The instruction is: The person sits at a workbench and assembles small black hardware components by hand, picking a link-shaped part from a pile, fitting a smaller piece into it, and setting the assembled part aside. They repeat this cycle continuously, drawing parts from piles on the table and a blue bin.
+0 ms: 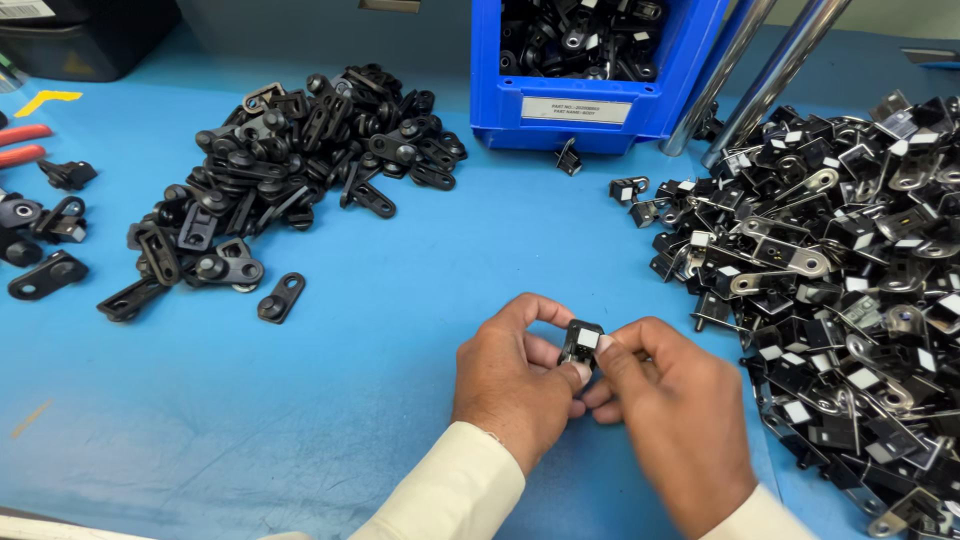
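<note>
On the blue worktop (pixel 350 400), past the pile of black links (pixel 290 170), the left hand (pixel 515 385) and right hand (pixel 670 425) both pinch one small black bracket (pixel 580 343) above it. It looks light, stiff; hold its edges.

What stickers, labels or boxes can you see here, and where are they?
Blue bin: top middle, open plastic box full of black parts.
Bin label: white rectangle on the bin's front wall.
Small part: black with a white square sticker, pinched between left hand and right hand.
Right pile: black and metal parts, many with white square stickers.
</note>
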